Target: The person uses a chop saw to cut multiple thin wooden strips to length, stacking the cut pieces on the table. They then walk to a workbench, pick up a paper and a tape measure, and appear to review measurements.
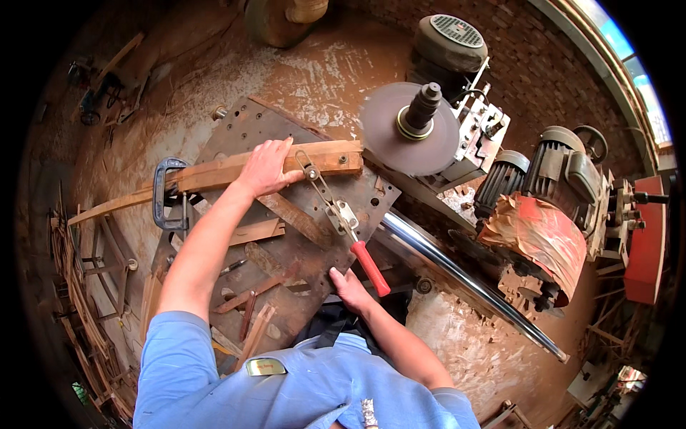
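Note:
A long wooden piece [236, 167], its thinner end curving off to the left, lies across a dark metal table plate [214, 146]. My left hand [268, 168] is closed over the wood, fingers toward the far side, thumb near the toggle clamp. That toggle clamp [341, 217] has a red handle [369, 268] pointing toward me, and its arm reaches over the wood. A blue-grey C-clamp [158, 194] stands around the wood to the left of my hand. My right hand [350, 288] grips the plate's near right edge, thumb on top; its other fingers are partly hidden.
Beyond the plate's right corner is a large grey disc [386, 118] on a spindle, with a motor [450, 43] behind. A polished steel rail [471, 282] runs toward the right, below another motor machine [554, 168]. Wood offcuts [254, 332] lie on the plate's near left.

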`<state>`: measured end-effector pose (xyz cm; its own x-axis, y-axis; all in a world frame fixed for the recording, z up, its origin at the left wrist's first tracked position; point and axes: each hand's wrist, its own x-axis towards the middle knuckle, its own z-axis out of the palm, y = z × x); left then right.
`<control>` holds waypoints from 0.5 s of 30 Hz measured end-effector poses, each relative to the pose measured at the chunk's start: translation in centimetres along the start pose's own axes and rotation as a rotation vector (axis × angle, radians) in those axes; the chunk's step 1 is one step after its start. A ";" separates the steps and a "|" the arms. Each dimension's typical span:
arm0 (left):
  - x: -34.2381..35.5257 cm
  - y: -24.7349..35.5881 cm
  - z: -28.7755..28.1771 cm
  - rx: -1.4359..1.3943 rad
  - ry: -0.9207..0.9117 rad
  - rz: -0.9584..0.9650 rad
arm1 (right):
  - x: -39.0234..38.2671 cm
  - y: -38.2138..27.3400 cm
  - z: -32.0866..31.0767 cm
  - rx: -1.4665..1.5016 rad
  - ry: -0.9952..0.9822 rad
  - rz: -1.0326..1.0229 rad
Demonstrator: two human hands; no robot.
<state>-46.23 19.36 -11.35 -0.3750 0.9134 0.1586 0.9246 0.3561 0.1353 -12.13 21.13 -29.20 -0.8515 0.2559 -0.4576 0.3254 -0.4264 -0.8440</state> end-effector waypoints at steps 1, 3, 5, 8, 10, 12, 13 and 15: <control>0.0 -1.4 -0.2 0.005 0.008 0.010 | 0.7 -0.2 0.9 0.014 -0.006 0.009; 0.3 -3.7 -0.5 0.010 0.028 0.018 | 1.8 -0.8 2.2 0.009 -0.030 0.031; 0.6 -5.3 -0.9 -0.078 -0.068 -0.083 | 2.2 -1.2 3.4 0.027 -0.009 0.030; 0.7 -6.2 -1.7 -0.063 -0.189 -0.242 | 0.1 -5.9 5.2 0.028 -0.032 0.061; 0.2 -6.4 -4.0 0.078 -0.016 -0.244 | -0.2 -7.2 6.2 0.005 -0.098 0.087; -2.5 -6.7 -7.3 0.050 0.113 -0.329 | -0.1 -4.4 6.4 -0.314 0.005 0.182; -4.6 -6.1 -9.9 0.009 0.092 -0.335 | -0.3 -3.1 6.5 -0.183 -0.004 0.213; -11.5 -5.7 -14.1 -0.039 0.090 -0.347 | -1.4 -2.0 7.9 0.002 -0.022 0.230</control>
<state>-48.10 4.05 -0.15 -0.6719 0.7179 0.1820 0.7388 0.6325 0.2326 -14.82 14.73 -24.64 -0.7638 0.1324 -0.6317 0.5113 -0.4733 -0.7173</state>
